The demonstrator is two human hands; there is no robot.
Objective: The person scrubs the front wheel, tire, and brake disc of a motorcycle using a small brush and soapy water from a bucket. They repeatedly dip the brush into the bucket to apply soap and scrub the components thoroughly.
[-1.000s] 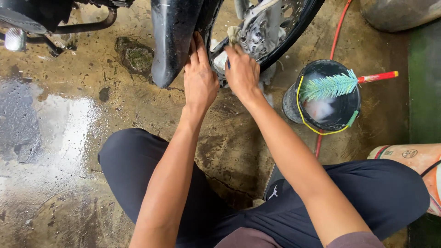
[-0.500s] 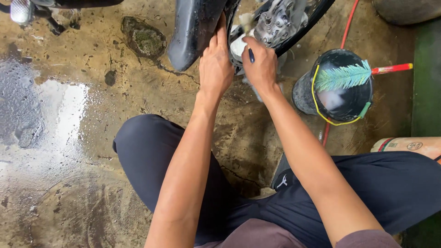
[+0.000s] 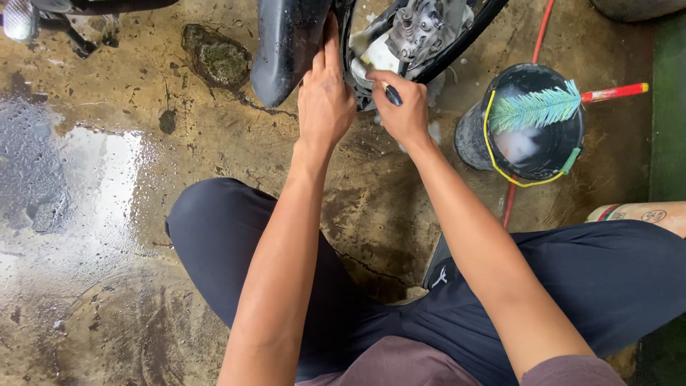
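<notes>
Black mudguard (image 3: 286,43) under flat left hand (image 3: 325,107); right hand (image 3: 404,107) grips brush handle (image 3: 391,93).

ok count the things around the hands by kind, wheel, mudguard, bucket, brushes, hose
wheel: 1
black mudguard: 1
black bucket: 1
brushes: 2, a green bottle brush on the bucket, a dark-handled one in the right hand
red hose: 1
total: 6

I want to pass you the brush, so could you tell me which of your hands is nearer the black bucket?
Right. The right hand is beside the black bucket; the left hand is farther away.
</notes>
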